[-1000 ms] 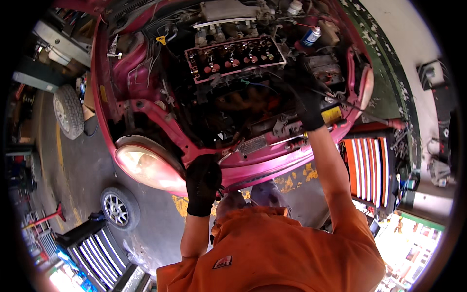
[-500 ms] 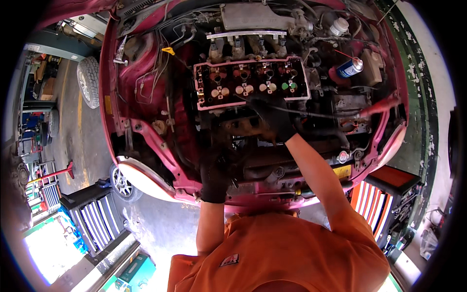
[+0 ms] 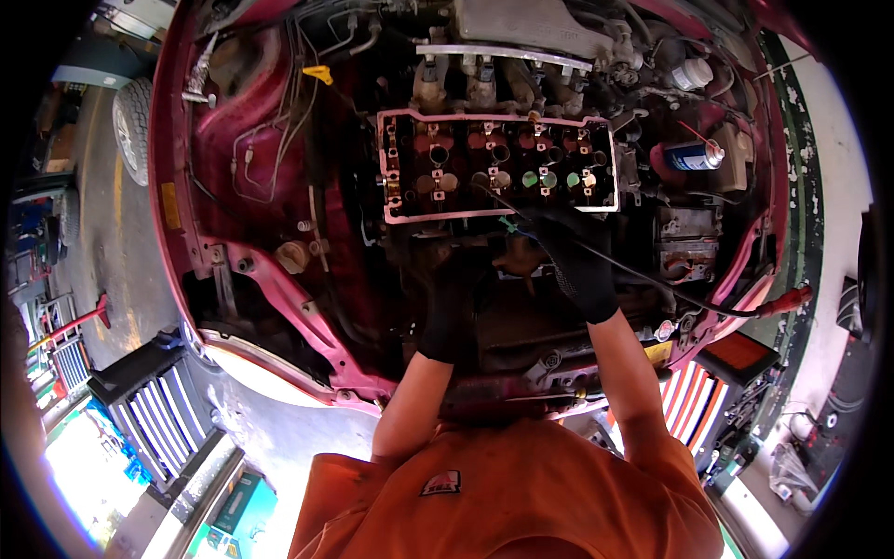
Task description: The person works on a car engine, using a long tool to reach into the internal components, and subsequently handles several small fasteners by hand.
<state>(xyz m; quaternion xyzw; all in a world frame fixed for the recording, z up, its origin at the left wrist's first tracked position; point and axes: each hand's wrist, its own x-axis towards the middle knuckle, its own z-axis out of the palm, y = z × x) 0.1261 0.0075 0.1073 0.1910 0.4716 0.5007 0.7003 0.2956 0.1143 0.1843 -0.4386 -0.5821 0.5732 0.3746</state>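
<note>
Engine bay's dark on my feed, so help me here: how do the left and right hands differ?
The left hand sits left of and lower in the picture than the right hand. A thin dark hose runs across the right hand; none shows at the left hand. The left hand's fingers are lost in shadow, while the right hand's outline is clearer. Both wear black gloves.

Thin black hose (image 3: 643, 275), curved, red end rightmost; left tip over uncovered engine (image 3: 466, 217).

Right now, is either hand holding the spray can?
No, the spray can sits well apart from the left hand and right hand.
</note>
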